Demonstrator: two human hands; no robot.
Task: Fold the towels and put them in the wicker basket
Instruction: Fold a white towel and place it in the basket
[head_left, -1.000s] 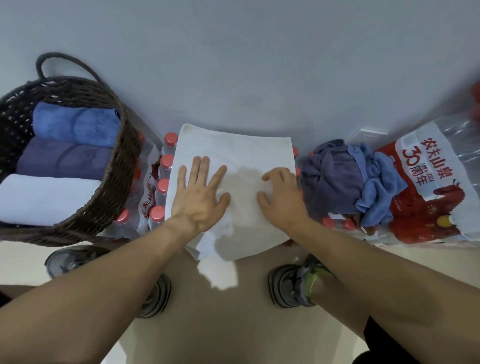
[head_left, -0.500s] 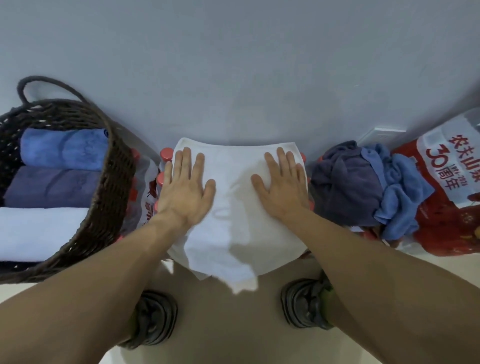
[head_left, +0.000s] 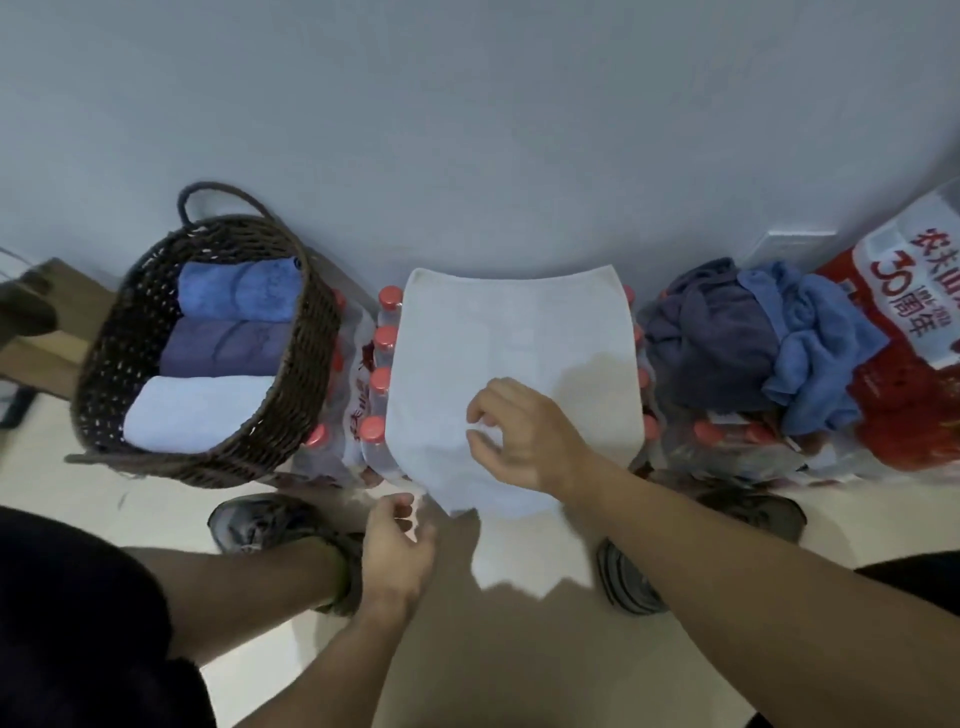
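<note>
Left hand (head_left: 397, 545): I see it nearest, fingers curled, pinching the near left corner of the white towel (head_left: 511, 364).
Right hand (head_left: 519, 436): fingers bent, pinching the cloth near its middle.
White towel: spread on the bottle pack (head_left: 382, 364), near edge hanging down.
Wicker basket (head_left: 291, 384): left, holding three rolled towels.
Unfolded towels (head_left: 753, 338): right.

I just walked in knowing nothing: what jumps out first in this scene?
A white towel spread flat over packs of red-capped water bottles in the middle, with the right hand on it and the left hand at its near edge. To the left, a wicker basket holds three rolled towels; to the right lies a heap of unfolded towels.
</note>
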